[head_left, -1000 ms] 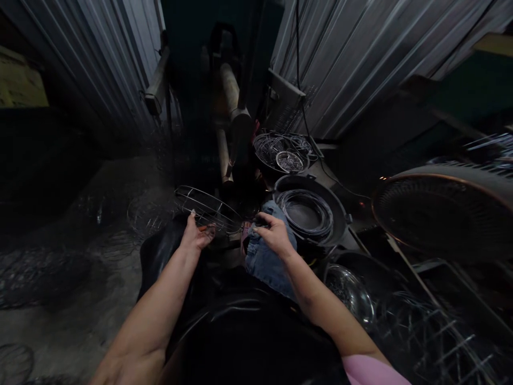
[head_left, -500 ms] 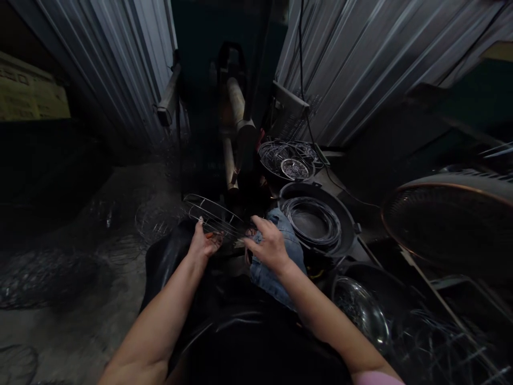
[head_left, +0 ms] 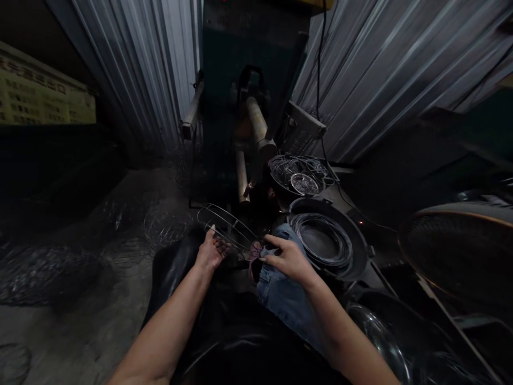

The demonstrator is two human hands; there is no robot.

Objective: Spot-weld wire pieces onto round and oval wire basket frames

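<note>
Between my hands, over my lap, is a round frame of thin metal wire [head_left: 228, 216], tilted, with concentric rings joined by short cross pieces. My left hand [head_left: 212, 251] grips its near left side, thumb up on the wire and fingers curled beneath. At the right end of the frame, my right hand [head_left: 286, 258] holds the rim with thumb and fingers bent around it; the exact contact is dark. A blue denim trouser leg [head_left: 276, 291] lies under my right hand. Just beyond the hands stands a machine with a pale cylindrical bar [head_left: 256, 120].
To the right sit a black basin [head_left: 363, 251] with coiled wire rings [head_left: 340, 243] and, behind it, a pan of loose wire pieces [head_left: 280, 168]. A large round fan-like guard [head_left: 452, 214] stands far right. Wire frames [head_left: 166, 224] lie on the left floor; a yellow crate [head_left: 48, 96] is upper left.
The view has shifted, so the surroundings appear farther right and lower. Both hands still hold the wire frame, and my left fingers no longer show the orange-looking piece seen earlier.
</note>
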